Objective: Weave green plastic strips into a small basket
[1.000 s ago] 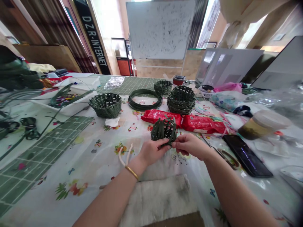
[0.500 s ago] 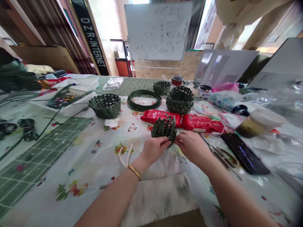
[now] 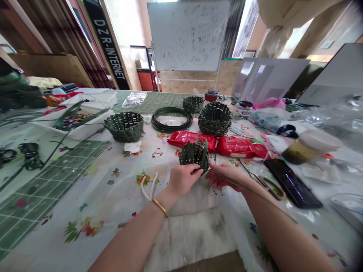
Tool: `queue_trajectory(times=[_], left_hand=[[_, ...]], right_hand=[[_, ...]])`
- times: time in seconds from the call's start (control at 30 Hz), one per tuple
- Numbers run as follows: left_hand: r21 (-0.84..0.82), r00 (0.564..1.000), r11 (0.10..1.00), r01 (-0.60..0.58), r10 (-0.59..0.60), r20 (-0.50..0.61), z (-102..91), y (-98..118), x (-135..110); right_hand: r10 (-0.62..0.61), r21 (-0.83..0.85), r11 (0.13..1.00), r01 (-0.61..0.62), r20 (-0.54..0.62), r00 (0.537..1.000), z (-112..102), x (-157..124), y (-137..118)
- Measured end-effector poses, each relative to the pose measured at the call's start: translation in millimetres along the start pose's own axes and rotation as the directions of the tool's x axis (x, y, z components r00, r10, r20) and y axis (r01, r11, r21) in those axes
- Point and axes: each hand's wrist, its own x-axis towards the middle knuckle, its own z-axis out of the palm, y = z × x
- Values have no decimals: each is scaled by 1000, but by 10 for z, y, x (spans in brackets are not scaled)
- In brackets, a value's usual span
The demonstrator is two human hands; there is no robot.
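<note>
A small dark green woven basket, with loose strip ends standing up at its rim, rests in front of me. My left hand is closed on its near lower side, thumb and fingers pinching the weave. Just right of the basket, my right hand has its fingers curled and grips a thin weaving strip. From the basket's side the strip runs through those fingers and back over my right forearm. The fingertips partly hide where strip and basket meet. Below my hands lies a stained pale cloth.
Behind the basket lie red packets, a coil of green strip and woven baskets. To the right are scissors, a phone and a plastic cup. A white tray stands at left.
My right hand has turned palm-up and drawn slightly away from the basket. The thin strip now shows plainly across my right forearm. My left hand keeps its hold.
</note>
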Motion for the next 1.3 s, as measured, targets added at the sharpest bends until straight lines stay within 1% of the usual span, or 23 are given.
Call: queue_trajectory(times=[0.07,0.13,0.17,0.23,0.27,0.33,0.4,0.47,0.53,0.63,0.73,0.8,0.87,0.9,0.93,1.0,1.03,1.07,1.13,1.2,1.3], left_hand=[[-4,1000,1000,23,-23,6,-12,-3,8],[-31,999,999,44,-43,17,-25,-13,13],[-54,998,997,54,-53,27,-34,-18,14],[-115,995,990,84,-77,64,-55,-24,15],[-151,992,983,103,-90,86,-67,-23,16],[-210,985,967,146,-122,123,-89,-12,19],[-238,980,955,176,-147,134,-104,4,25],[-246,979,951,186,-158,126,-111,13,34],[-263,977,944,199,-170,129,-116,9,47],[-318,968,918,236,-192,162,-129,-17,70],[-370,956,887,276,-212,205,-140,-40,86],[-394,943,863,315,-237,235,-137,-50,91],[-420,936,842,339,-254,244,-134,-59,95],[-430,940,841,328,-246,235,-138,-66,99],[-435,950,849,302,-227,215,-149,-74,104],[-425,969,873,240,-187,164,-192,-96,116],[-413,972,882,226,-178,152,-222,-110,123],[-407,969,881,240,-194,153,-256,-124,128],[-411,951,861,300,-235,203,-318,-152,131],[-418,928,836,356,-261,267,-359,-174,125],[-429,904,814,393,-255,344,-377,-198,111]], right_hand=[[-30,71,997,32,-26,999,-26,57,50],[-121,94,987,128,-77,990,-18,61,53],[-180,78,979,189,-109,978,-6,44,38],[-312,-22,950,312,-159,937,18,-13,-5],[-375,-102,926,362,-162,913,25,-45,-26],[-474,-273,860,430,-120,872,28,-96,-48],[-524,-414,791,451,-78,848,20,-115,-41],[-560,-508,733,451,-76,825,19,-111,-21],[-602,-553,693,462,-91,793,40,-107,-14],[-645,-601,649,466,-111,756,126,-148,-59],[-656,-688,599,410,-128,744,246,-242,-134],[-666,-738,549,392,-103,739,318,-297,-162],[-688,-750,513,417,-69,723,373,-315,-152],[-706,-742,505,442,-60,706,393,-304,-133],[-728,-727,500,470,-59,683,406,-281,-107],[-782,-686,491,537,-75,619,413,-208,-47],[-805,-660,484,575,-79,588,406,-166,-19],[-824,-631,475,613,-76,561,394,-126,4],[-850,-584,439,683,-23,527,357,-69,32],[-867,-546,382,746,68,494,316,-49,37],[-891,-520,297,801,151,429,277,-69,25]])
